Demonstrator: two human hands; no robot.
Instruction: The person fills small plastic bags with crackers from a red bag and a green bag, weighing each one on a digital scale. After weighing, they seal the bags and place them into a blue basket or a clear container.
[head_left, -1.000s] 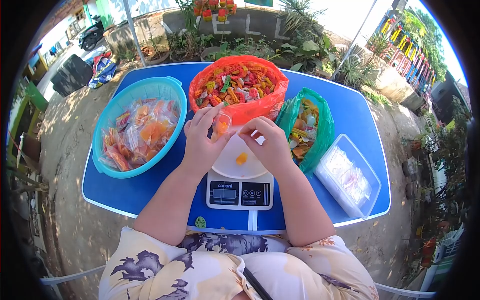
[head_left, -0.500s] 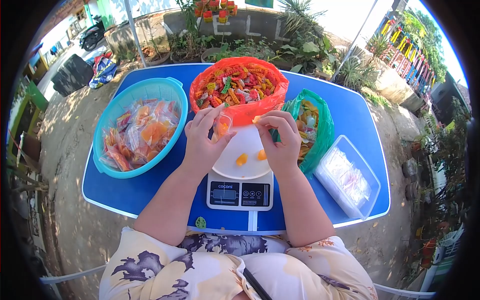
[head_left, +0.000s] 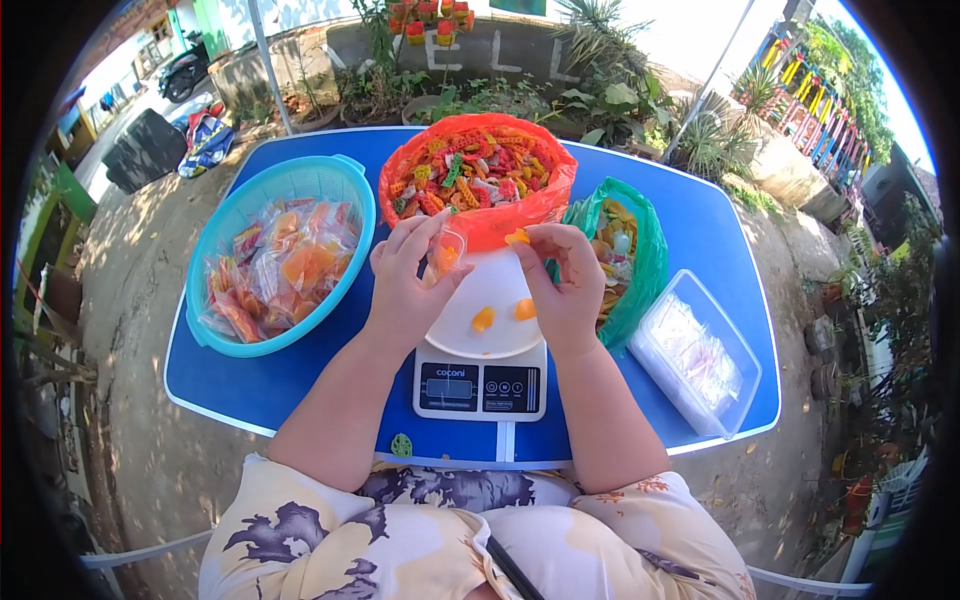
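My left hand (head_left: 408, 262) grips a small clear plastic bag (head_left: 447, 252) with orange pieces inside, above the scale's left side. Between the thumb and fingers of my right hand (head_left: 563, 272) is an orange snack piece (head_left: 517, 237), held to the right of the bag and apart from it. Below both hands is a white kitchen scale (head_left: 480, 400) with a round white plate (head_left: 465, 325). Loose orange pieces (head_left: 483, 320) lie on that plate. Behind my hands, a red plastic bag (head_left: 490, 235) bulges with colourful snack pieces.
To the left, a turquoise basket (head_left: 362, 225) holds filled packets. A green bag (head_left: 640, 300) of yellowish pieces and a clear tub (head_left: 735, 425) of plastic bags stand on the right. One green piece (head_left: 401, 445) lies at the near edge of the blue table (head_left: 300, 390).
The orange piece in my right hand now shows more clearly, raised slightly at my fingertips. My left hand and the bag have hardly moved.
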